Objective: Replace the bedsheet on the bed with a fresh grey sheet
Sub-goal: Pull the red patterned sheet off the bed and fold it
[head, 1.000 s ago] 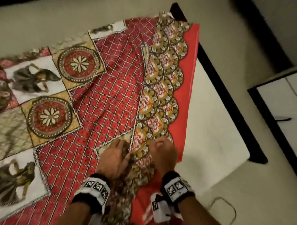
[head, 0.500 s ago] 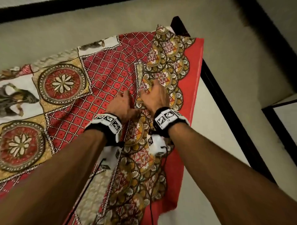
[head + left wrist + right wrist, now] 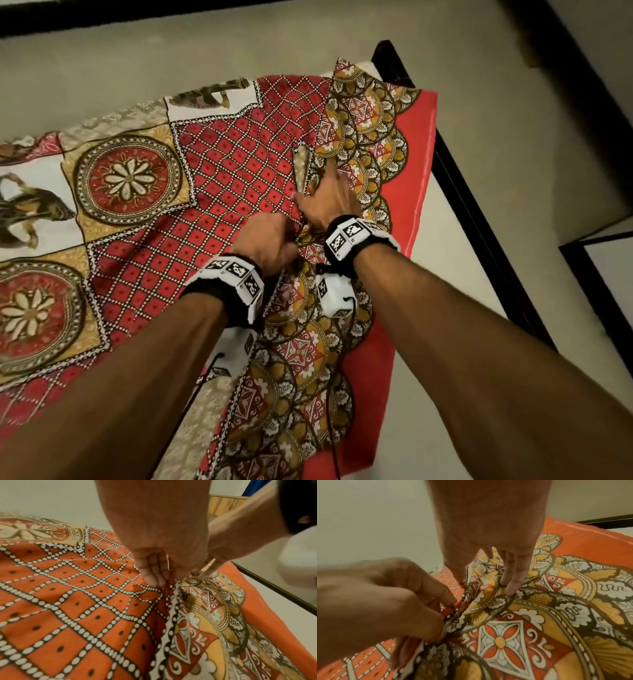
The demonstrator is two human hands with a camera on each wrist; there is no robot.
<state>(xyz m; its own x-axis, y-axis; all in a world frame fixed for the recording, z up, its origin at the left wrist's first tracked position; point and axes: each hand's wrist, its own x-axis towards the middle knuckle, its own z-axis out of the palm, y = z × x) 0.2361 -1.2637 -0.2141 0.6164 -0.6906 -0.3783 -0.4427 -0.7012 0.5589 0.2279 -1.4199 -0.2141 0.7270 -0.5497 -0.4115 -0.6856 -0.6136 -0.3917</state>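
Note:
A red patterned bedsheet [image 3: 219, 192] with medallions and a scalloped yellow border covers the bed, and a fold of it is bunched up along the middle. My left hand [image 3: 270, 240] is curled and pinches a ridge of that fold [image 3: 453, 607] between thumb and fingers [image 3: 154, 574]. Just beyond it, my right hand [image 3: 329, 202] lies spread on the border pattern. Its straight fingers [image 3: 508, 584] press into the cloth and its thumb is on the other side of the ridge. No grey sheet shows in any view.
On the right the sheet's plain red edge [image 3: 411, 192] stops short, so a strip of bare white mattress [image 3: 442, 260] shows. Beside it runs the black bed frame [image 3: 479, 219]. Further right are beige floor and a white, black-edged cabinet [image 3: 606, 270]. Thin cables hang from my wrist cameras.
Both hands have moved from the near edge of the bed up along the fold. My left hand has closed into a pinch on the ridge, and my right hand has spread out further ahead.

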